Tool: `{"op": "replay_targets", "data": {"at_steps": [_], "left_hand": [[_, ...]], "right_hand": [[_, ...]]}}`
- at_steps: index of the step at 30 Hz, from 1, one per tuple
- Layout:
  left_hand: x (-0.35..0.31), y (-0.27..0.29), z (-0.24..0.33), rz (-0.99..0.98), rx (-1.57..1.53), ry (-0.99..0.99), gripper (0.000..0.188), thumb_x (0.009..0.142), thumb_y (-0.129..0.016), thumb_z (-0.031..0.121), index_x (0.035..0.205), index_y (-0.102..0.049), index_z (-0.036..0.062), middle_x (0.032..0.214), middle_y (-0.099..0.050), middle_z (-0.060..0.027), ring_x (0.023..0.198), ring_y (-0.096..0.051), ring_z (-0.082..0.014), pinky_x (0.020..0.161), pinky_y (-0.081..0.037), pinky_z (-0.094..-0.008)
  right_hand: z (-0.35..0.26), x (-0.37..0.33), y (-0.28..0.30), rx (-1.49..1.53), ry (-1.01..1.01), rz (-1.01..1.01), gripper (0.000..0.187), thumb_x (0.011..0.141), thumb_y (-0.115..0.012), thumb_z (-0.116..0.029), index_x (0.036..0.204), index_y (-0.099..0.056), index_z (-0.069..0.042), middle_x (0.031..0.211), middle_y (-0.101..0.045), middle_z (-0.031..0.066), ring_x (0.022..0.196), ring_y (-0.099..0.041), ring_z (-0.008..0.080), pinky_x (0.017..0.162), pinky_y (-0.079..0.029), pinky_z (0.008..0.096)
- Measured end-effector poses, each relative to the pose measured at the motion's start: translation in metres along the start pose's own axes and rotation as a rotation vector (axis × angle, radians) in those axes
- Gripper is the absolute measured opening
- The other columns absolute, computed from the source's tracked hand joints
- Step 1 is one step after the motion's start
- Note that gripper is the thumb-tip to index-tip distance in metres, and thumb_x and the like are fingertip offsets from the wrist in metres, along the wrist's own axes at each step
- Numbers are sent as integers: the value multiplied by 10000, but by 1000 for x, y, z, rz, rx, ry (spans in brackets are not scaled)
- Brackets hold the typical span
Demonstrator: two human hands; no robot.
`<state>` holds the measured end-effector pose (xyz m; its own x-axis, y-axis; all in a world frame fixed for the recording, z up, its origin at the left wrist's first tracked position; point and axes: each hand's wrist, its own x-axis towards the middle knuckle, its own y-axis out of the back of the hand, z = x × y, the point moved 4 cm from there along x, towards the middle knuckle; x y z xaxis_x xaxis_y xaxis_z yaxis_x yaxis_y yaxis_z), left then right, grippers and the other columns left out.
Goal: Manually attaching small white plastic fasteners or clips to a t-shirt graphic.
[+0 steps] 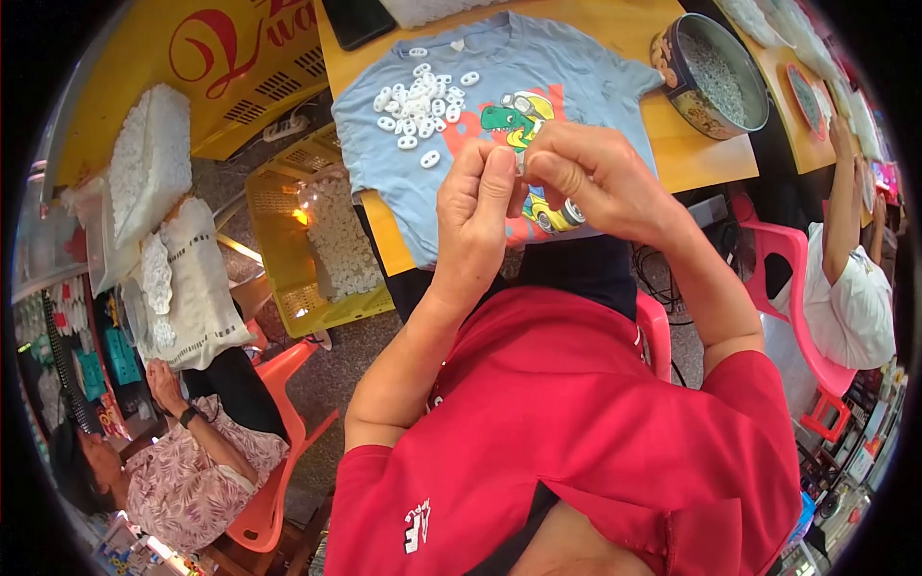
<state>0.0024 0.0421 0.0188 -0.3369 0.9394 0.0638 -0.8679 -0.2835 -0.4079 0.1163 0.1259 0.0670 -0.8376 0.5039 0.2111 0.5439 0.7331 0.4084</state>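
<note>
My left hand (475, 206) and my right hand (600, 182) meet above a light blue T-shirt (389, 178) with a green dinosaur print. The fingers and thumbs of both are pinched together around something tiny and pale, mostly hidden between the fingertips. Beyond my left hand, a loose pile of small white oval plastic pieces (420, 104), with paired dark spots or holes, lies on the shirt. At the far right of the table stands a round tin (672, 88) holding many small shiny, clear-looking bits.
The yellow table (706, 163) carries a black phone-like slab (355, 17) at the far edge. A yellow basket (338, 315) with a bag of white pieces stands on the floor at left. One person sits at left on an orange chair (274, 456), another at right near a pink chair (812, 326).
</note>
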Motion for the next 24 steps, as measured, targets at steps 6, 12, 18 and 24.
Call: {"op": "replay_targets", "data": {"at_steps": [6, 12, 18, 24], "left_hand": [[0, -1, 5, -40, -1, -1, 222, 1039, -433, 207, 878, -484, 63, 698, -445, 36, 614, -377, -32, 537, -324, -204], [-2, -1, 10, -33, 158, -19, 247, 1042, -431, 215, 859, -486, 57, 690, -439, 30, 607, -379, -37, 535, -330, -207], [-8, -1, 6, -50, 108, -14, 274, 1039, -442, 228, 831, -484, 54, 670, -441, 27, 603, -388, -39, 532, -336, -216], [-17, -8, 12, -29, 164, -98, 249, 1032, -451, 202, 864, -504, 27, 678, -453, 8, 613, -393, -65, 544, -349, -243]], "right_hand": [[-13, 2, 11, -260, 151, -17, 151, 936, -593, -132, 908, -578, 16, 806, -582, 101, 700, -576, 224, 618, -447, 325], [-12, 2, 8, -367, 210, -52, 127, 900, -609, -90, 918, -549, 21, 834, -566, 136, 754, -555, 343, 650, -449, 402], [-15, -2, 3, -352, 222, -39, 114, 898, -591, -60, 940, -526, 23, 848, -555, 148, 759, -554, 351, 637, -441, 417], [-22, -10, -6, -238, 240, 37, 55, 930, -515, -34, 926, -523, 20, 794, -507, 135, 676, -512, 306, 596, -414, 373]]}}
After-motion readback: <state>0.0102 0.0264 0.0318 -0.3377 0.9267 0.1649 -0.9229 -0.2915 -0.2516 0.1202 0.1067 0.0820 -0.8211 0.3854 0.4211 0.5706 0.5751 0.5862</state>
